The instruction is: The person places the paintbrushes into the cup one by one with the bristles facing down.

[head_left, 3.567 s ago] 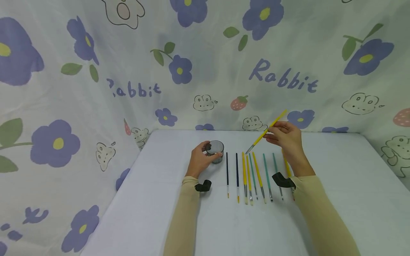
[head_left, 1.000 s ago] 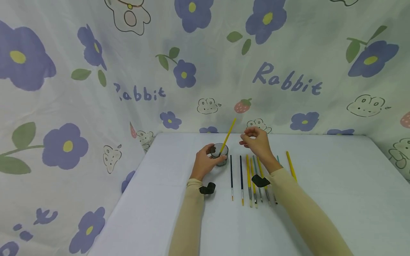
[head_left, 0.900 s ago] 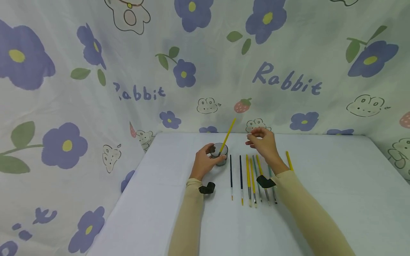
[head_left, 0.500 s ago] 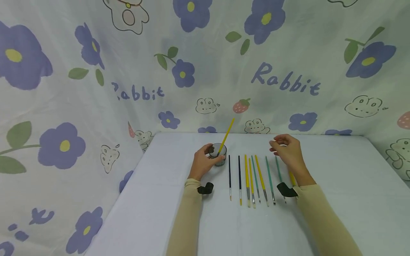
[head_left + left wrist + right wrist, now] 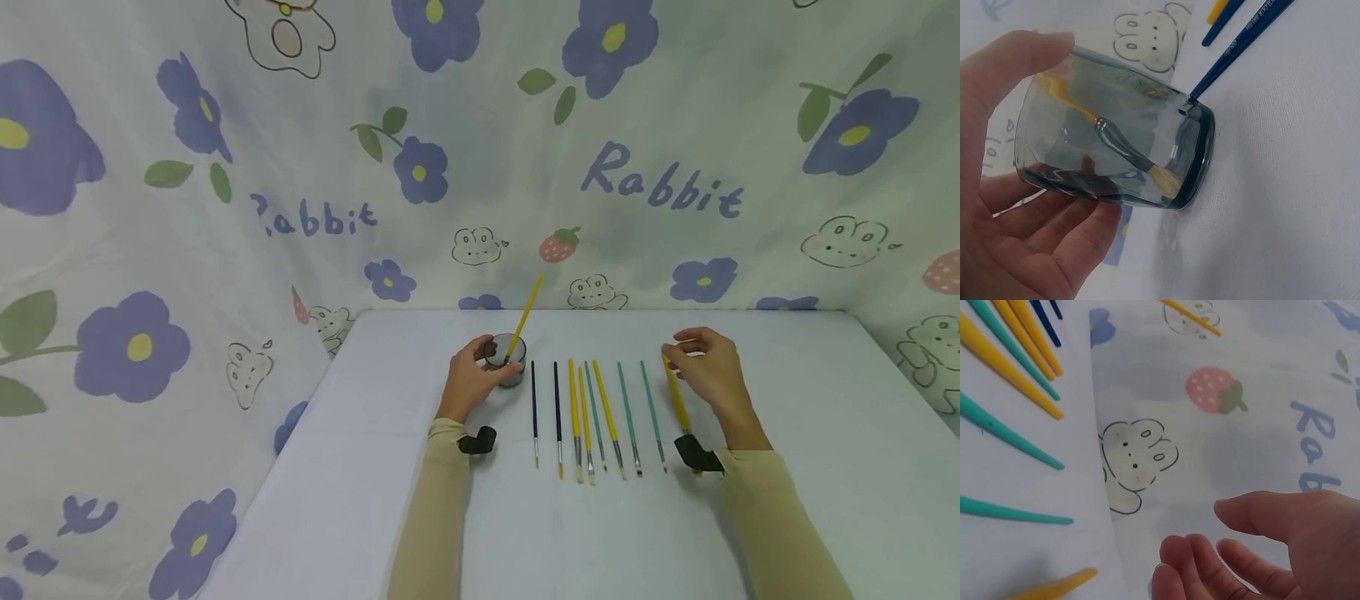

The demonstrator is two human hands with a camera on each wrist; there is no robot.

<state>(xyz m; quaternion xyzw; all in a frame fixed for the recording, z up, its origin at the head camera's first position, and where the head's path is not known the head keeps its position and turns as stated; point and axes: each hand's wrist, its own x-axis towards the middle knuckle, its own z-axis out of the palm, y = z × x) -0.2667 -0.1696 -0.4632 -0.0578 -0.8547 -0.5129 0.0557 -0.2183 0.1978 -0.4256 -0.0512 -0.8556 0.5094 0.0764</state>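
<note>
My left hand (image 5: 468,385) holds a tinted clear glass (image 5: 514,381) on the table, thumb and fingers curled round its sides. A yellow-handled paintbrush (image 5: 530,305) leans inside it, with pale bristles (image 5: 1166,180) down near the base in the left wrist view. My right hand (image 5: 714,372) is over the far right of a row of paintbrushes, its fingertips close to the handle end of a yellow paintbrush (image 5: 677,400). Thumb and fingers stand apart in the right wrist view, with that yellow handle (image 5: 1060,587) lying beyond them.
Between the hands lie dark blue brushes (image 5: 557,400), several yellow brushes (image 5: 605,400) and teal brushes (image 5: 627,408), bristle ends toward me. A white cloth (image 5: 570,542) covers the table. Behind it hangs a curtain (image 5: 510,150) printed with flowers and rabbits.
A yellow paintbrush earlier in my right hand now stands in the glass. My right hand has since moved right to the last yellow brush. The left hand keeps holding the glass.
</note>
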